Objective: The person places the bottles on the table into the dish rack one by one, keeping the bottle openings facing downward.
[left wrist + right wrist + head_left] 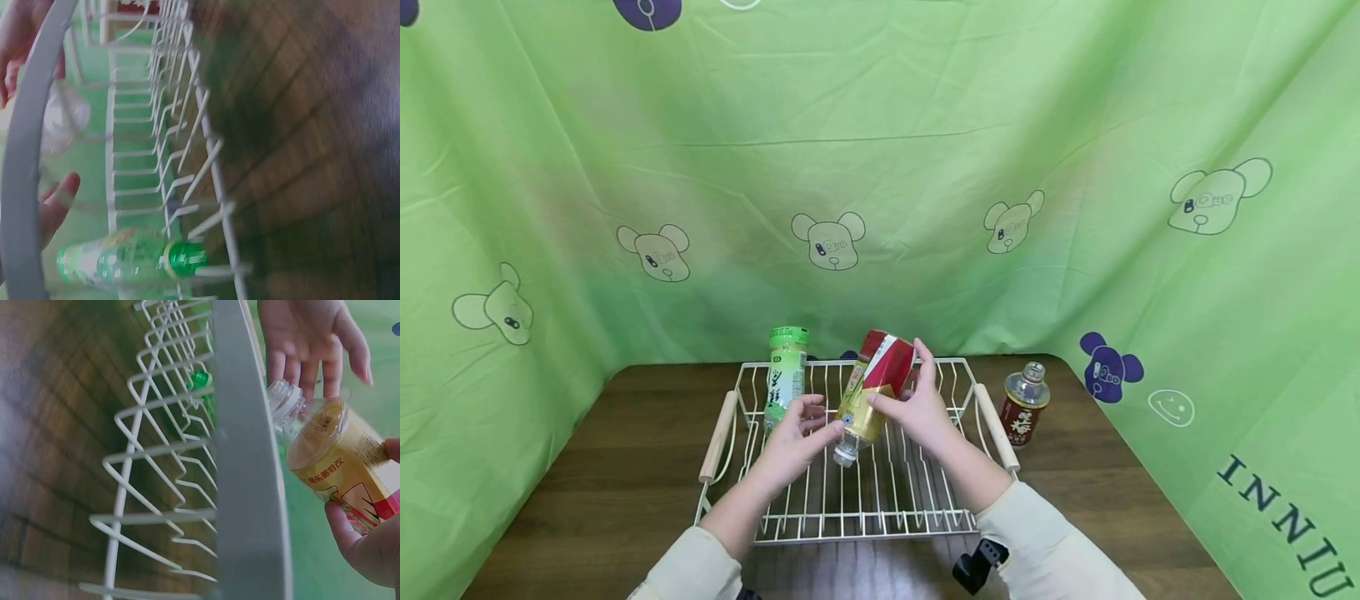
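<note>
Head view: held the red-and-gold bottle [880, 375] in the right hand [922, 408], with fingers and thumb round its label, above the wire rack [865, 539]. Had its long axis aslant, neck down toward the near side and a little left, base up and to the right. Had the left hand [801, 429] just beside the neck end, nearer to it than the right, with fingers loosely bent and gripping nothing; could not tell contact from a narrow gap. Showed also the green bottle [786, 375] in the rack's left part and the dark-red-labelled bottle [1025, 408] upright on the surface [1097, 483], right of the rack.

Left wrist view: revealed the green cap [189, 256] pointing down at the wires, not plain from above.

Right wrist view: showed the clear neck and shoulder before the left palm, fingers spread.
</note>
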`<state>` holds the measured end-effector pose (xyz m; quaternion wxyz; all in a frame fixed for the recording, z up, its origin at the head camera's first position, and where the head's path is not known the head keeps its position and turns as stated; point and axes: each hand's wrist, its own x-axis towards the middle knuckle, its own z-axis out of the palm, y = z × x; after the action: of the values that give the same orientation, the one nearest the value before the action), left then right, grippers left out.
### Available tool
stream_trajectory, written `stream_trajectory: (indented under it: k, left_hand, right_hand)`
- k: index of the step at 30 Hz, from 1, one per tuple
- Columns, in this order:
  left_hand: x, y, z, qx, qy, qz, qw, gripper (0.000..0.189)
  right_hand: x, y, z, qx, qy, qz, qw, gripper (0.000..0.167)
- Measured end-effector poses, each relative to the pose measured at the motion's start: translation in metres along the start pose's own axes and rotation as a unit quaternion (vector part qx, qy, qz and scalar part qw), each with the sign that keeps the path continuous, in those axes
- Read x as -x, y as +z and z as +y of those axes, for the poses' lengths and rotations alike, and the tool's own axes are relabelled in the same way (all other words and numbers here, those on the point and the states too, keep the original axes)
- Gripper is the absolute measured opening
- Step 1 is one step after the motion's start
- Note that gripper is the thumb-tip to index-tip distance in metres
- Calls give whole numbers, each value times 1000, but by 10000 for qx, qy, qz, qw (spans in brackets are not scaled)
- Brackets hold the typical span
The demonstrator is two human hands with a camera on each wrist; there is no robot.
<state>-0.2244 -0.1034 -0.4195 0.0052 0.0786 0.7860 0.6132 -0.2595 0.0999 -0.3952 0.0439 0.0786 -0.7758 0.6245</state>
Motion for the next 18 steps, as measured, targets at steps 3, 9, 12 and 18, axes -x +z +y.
stream_trajectory:
  k: [3, 9, 12, 18]
  left_hand:
    - [1, -16, 1, -168, -69, 235, 9996, 60]
    - [2, -57, 2, -547, -125, 607, 9966, 57]
    - [3, -77, -2, -886, -253, 819, 9924, 57]
    - [5, -103, -25, -1646, -849, 759, 9798, 66]
  right_hand:
    - [-5, -2, -1, 119, -1, -15, 9999, 106]
    - [-19, -4, -3, 258, 142, -173, 9994, 107]
    - [-27, -3, -2, 489, 161, -213, 9984, 107]
    - [-42, 1, 1, 993, 143, -296, 9945, 107]
